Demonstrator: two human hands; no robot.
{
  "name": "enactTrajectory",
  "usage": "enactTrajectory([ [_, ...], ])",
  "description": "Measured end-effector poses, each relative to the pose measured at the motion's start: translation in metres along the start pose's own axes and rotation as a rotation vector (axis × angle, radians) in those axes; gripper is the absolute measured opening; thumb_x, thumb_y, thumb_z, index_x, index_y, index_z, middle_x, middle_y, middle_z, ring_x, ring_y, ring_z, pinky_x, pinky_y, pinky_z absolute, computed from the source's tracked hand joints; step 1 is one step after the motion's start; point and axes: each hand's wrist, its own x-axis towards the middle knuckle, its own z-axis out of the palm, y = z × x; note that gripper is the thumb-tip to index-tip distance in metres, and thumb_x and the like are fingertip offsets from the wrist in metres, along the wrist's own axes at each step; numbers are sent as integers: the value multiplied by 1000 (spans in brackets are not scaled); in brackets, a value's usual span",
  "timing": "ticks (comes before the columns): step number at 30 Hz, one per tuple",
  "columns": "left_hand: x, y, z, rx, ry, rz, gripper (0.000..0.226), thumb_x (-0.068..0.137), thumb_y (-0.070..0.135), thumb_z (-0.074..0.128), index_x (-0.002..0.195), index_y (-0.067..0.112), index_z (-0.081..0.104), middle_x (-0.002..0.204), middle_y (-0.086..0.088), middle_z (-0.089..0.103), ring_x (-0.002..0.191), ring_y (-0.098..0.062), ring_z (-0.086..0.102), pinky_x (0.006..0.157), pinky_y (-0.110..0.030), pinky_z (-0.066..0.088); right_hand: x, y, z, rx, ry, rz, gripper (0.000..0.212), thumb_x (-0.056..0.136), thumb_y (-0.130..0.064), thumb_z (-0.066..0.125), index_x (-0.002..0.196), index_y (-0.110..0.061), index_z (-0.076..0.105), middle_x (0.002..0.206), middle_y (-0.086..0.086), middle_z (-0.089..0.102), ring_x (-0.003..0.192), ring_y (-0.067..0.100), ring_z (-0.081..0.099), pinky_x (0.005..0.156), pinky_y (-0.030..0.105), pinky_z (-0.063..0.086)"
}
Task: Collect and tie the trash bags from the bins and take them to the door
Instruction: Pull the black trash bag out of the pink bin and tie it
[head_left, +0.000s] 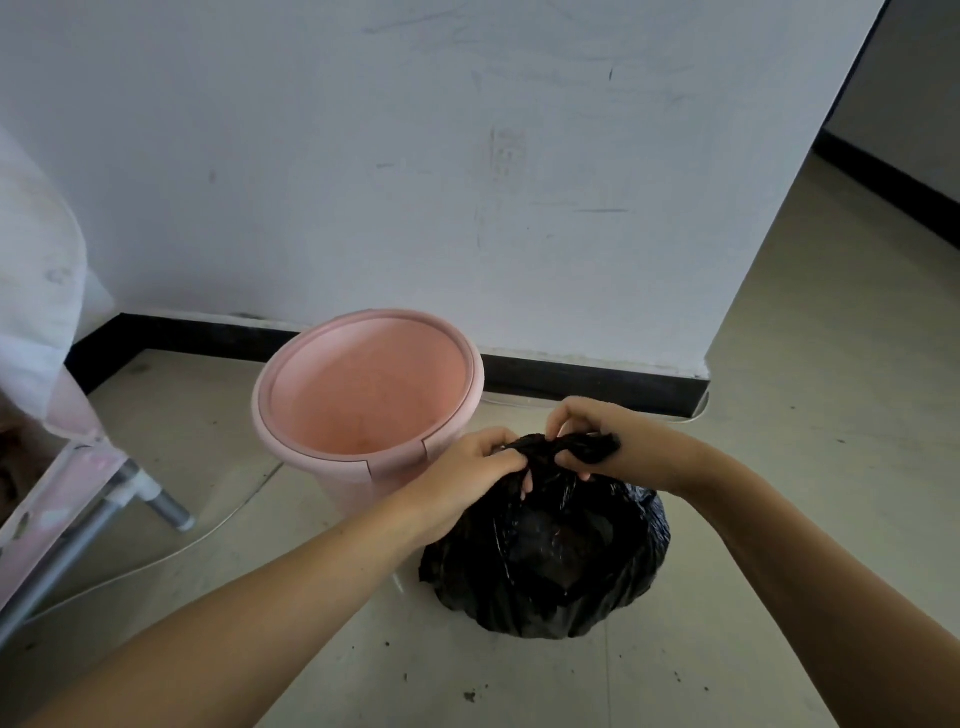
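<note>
On the floor just in front of the empty pink bin (366, 395) sits the black trash bag (545, 556), its gathered neck running left to right between my hands. My left hand (478, 467) and right hand (592, 434) are both clamped on that twisted plastic from opposite ends, equally near, ready, I judge, to knot it. No labels or writing readable anywhere.

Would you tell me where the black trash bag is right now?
In the head view, the black trash bag sits on the floor right of the pink bin, both hands gripping its neck.
</note>
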Motion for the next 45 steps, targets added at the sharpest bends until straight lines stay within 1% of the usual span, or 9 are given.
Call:
enactTrajectory([
  [7, 1, 8, 10, -298, -94, -330, 51, 100, 45, 33, 104, 5, 65, 62, -6, 68, 47, -15, 58, 47, -19, 48, 11, -2, 24, -71, 341, -66, 18, 82, -9, 65, 90, -20, 54, 73, -12, 61, 62, -1, 57, 60, 14, 43],
  [12, 5, -1, 5, -352, -27, -387, 28, 92, 33, 57, 75, 12, 67, 71, -1, 69, 57, -11, 62, 59, -22, 50, 14, 7, 28, 16, 274, -110, 6, 87, -20, 64, 92, -21, 67, 86, -9, 70, 83, 3, 64, 79, 20, 49],
  [15, 11, -11, 2, -66, 127, -298, 28, 94, 35, 53, 77, 13, 63, 74, -4, 63, 67, -16, 57, 67, -26, 45, 18, 19, 28, 41, 373, 11, 23, 94, -32, 50, 98, -23, 71, 94, -4, 74, 90, 10, 66, 84, 27, 49],
  [20, 10, -41, -30, 964, 242, -145, 35, 95, 31, 45, 71, 9, 59, 67, -3, 57, 66, -23, 57, 59, -29, 40, 13, 76, 16, -128, 539, 280, 30, 99, -29, 38, 83, -19, 61, 75, 4, 64, 68, 20, 59, 68, 35, 46],
  [26, -6, -78, -86, 1135, 66, -499, 28, 92, 33, 43, 76, 12, 53, 61, 0, 51, 55, -17, 50, 52, -23, 39, -35, 168, 15, -182, 430, 708, 41, 100, -31, 35, 74, -10, 58, 67, 11, 68, 56, 25, 65, 65, 35, 55],
  [33, -13, -99, -109, 1142, 57, -662, 39, 92, 47, 42, 82, 11, 48, 65, -5, 53, 49, -18, 47, 47, -21, 41, -68, 221, 26, -308, 343, 839, 35, 100, -31, 33, 79, -14, 56, 62, 1, 52, 61, 24, 58, 48, 25, 39],
  [36, -11, -98, -107, 1292, 77, -566, 32, 96, 40, 39, 89, 12, 53, 74, -1, 51, 63, -19, 54, 55, -25, 42, -73, 229, 28, -265, 349, 866, 30, 101, -24, 36, 100, -8, 60, 65, 0, 50, 64, 22, 52, 50, 25, 37],
  [40, -10, -87, -93, 1457, 148, -339, 20, 95, 22, 41, 101, 13, 58, 103, -7, 63, 99, -28, 61, 77, -34, 47, -56, 188, 11, 382, 589, 785, 33, 99, -23, 42, 72, -7, 54, 59, 9, 51, 53, 21, 47, 50, 26, 39],
  [45, -9, -40, -27, 1165, 138, 267, 13, 81, 4, 53, 82, 15, 59, 85, 9, 51, 90, -19, 55, 69, -29, 37, -22, 112, -21, 971, 670, 463, 31, 95, -27, 50, 67, -15, 53, 64, 3, 52, 55, 12, 53, 65, 26, 44],
])
